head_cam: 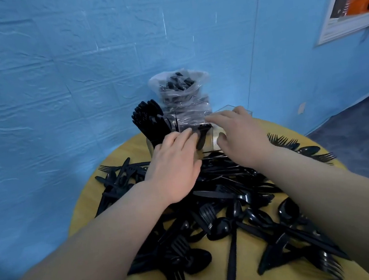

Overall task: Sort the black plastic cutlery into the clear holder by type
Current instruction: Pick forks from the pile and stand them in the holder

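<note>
Hands apart, left hand (pixel 173 168) pinching a black fork (pixel 202 135), right hand (pixel 238 132) flat on clear holder (pixel 215 140), cutlery pile (pixel 226 203) below

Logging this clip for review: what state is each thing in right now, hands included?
Clear plastic cutlery holder: upright at the table's far edge, partly filled.
Bundle of black cutlery: standing in the holder's left compartment.
Clear plastic bag of black cutlery: upright, open-topped, behind the holder.
Loose black plastic cutlery pile: unsorted on the round yellow table.
Left hand: at the holder, grip unclear.
Right hand: fingers resting on the holder.
</note>
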